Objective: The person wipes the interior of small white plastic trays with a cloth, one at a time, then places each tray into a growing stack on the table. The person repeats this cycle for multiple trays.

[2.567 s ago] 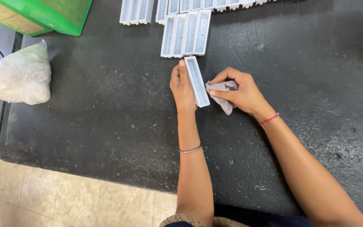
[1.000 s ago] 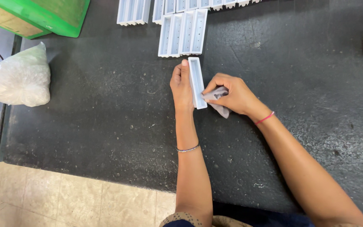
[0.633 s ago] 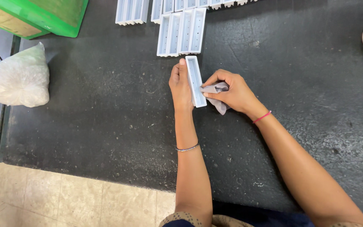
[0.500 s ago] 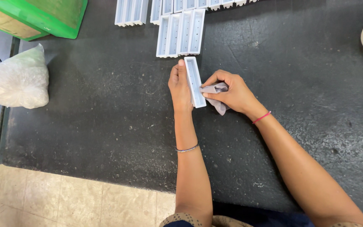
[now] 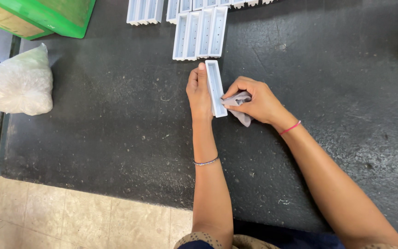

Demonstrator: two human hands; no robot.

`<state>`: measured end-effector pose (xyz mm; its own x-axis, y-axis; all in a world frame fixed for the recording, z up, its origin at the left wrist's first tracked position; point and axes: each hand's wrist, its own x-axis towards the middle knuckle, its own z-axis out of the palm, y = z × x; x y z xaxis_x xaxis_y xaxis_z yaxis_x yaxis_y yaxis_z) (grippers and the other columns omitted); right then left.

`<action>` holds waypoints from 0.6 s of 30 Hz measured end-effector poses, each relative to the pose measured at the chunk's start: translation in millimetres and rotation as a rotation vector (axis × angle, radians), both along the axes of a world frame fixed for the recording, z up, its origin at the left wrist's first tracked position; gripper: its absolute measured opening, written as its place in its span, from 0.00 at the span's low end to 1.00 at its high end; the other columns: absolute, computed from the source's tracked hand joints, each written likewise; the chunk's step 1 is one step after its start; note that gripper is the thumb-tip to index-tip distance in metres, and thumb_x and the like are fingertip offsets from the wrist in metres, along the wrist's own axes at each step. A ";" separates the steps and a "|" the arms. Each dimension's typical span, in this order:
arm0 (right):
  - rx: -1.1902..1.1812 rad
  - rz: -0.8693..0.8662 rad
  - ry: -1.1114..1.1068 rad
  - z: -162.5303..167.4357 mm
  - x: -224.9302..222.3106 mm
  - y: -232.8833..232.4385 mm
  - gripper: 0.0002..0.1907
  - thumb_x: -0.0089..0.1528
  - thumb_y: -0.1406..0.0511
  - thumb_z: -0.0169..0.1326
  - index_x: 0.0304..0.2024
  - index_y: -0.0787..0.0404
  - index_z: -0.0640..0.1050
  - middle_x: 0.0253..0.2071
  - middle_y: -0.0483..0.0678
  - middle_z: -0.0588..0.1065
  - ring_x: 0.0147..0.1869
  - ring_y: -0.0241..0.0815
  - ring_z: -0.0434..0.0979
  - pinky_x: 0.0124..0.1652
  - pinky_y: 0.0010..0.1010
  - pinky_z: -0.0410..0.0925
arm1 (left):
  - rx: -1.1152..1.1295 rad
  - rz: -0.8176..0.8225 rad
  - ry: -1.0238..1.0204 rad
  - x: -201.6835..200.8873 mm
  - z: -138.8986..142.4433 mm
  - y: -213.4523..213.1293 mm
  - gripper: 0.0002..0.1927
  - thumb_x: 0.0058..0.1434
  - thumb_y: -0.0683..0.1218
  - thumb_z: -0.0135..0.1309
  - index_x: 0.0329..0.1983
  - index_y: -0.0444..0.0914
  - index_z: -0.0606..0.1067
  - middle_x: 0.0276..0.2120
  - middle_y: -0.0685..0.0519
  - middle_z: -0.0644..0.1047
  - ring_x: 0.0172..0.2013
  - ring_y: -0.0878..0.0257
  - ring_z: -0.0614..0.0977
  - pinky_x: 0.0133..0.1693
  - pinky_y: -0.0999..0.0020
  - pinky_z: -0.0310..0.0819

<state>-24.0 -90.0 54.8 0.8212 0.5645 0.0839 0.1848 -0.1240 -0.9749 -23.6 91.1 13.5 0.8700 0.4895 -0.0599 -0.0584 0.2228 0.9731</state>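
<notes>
Both hands point(image 5: 199, 92) point(image 5: 256, 99) close together, fingers curled
</notes>
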 end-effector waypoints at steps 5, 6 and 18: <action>-0.010 0.043 -0.013 2.3 -0.9 -1.5 0.12 0.51 0.69 0.69 0.37 0.61 0.82 0.38 0.42 0.76 0.42 0.32 0.78 0.44 0.26 0.70 | -0.016 0.020 0.011 -0.8 0.1 0.1 0.22 0.70 0.60 0.50 0.42 0.35 0.75 0.28 0.58 0.74 0.28 0.73 0.73 0.30 0.75 0.69; -0.004 0.026 -0.015 2.4 -1.2 -1.5 0.12 0.52 0.68 0.69 0.37 0.61 0.82 0.38 0.42 0.76 0.42 0.32 0.77 0.44 0.26 0.70 | -0.015 0.015 0.008 -1.0 0.4 -0.3 0.22 0.71 0.60 0.50 0.42 0.35 0.75 0.28 0.58 0.74 0.28 0.73 0.73 0.30 0.75 0.69; 0.023 -0.001 -0.004 2.1 -1.8 0.4 0.11 0.53 0.68 0.69 0.37 0.60 0.82 0.38 0.41 0.76 0.41 0.32 0.77 0.42 0.26 0.70 | -0.015 -0.004 -0.016 -0.8 -1.0 -0.1 0.22 0.71 0.60 0.50 0.42 0.35 0.75 0.28 0.58 0.74 0.28 0.73 0.73 0.29 0.75 0.68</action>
